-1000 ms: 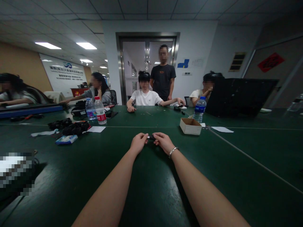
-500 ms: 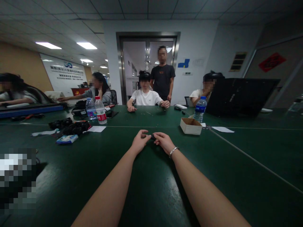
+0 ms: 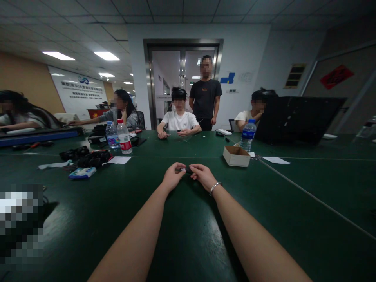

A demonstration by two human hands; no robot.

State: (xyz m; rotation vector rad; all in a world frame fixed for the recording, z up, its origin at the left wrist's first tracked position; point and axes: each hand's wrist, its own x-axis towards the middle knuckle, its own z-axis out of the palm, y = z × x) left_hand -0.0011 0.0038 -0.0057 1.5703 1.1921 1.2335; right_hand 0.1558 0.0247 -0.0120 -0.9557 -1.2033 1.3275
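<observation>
Just above the green table (image 3: pixel 188 227), both hands meet at a small dark object (image 3: pixel 188 170) with a light, shiny end on its left; its kind is too small to make out. My right hand (image 3: pixel 203 176), with a silver bracelet at the wrist, pinches the dark end between thumb and fingers. On the other side, my left hand (image 3: pixel 174 174) has its thumb and forefinger closed at the shiny end. The rest of its fingers curl behind. Parts of the object are hidden by the fingertips.
An open cardboard box (image 3: pixel 236 157) stands right of my hands, by a blue-capped water bottle (image 3: pixel 248 135). Left are two bottles (image 3: pixel 124 137), a black cable bundle (image 3: pixel 94 158), a blue-white packet (image 3: pixel 82 172) and paper. A monitor (image 3: pixel 299 119) stands far right; people sit opposite.
Between my fingers the object's shiny end now shows more plainly; my hands have barely moved. Across the table, the seated person's raised hand came inward, and the standing person shifted right.
</observation>
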